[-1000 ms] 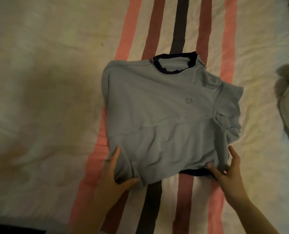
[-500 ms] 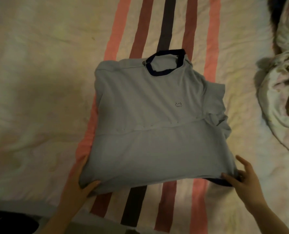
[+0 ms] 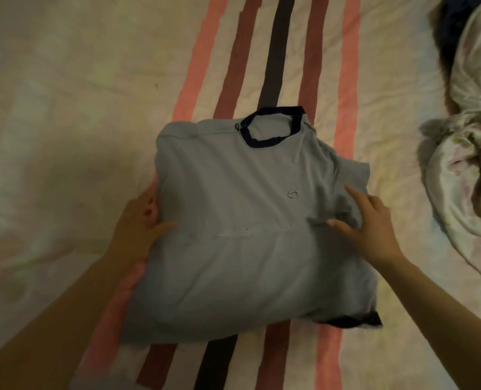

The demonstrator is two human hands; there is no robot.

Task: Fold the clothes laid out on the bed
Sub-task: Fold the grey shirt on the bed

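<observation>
Folded pale grey cotton t-shirt with navy collar [image 3: 242, 235] lying on cream bedsheet with pink and brown stripes [image 3: 65, 122], left hand [image 3: 138, 223] grasping its left edge, right hand [image 3: 371, 223] flat and relaxed on its right side, crumpled pale floral blanket [image 3: 464, 170] well apart

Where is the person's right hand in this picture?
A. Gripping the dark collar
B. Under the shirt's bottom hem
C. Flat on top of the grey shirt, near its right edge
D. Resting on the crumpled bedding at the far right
C: the right hand lies with fingers spread on the grey shirt, below the small ring emblem.
</observation>
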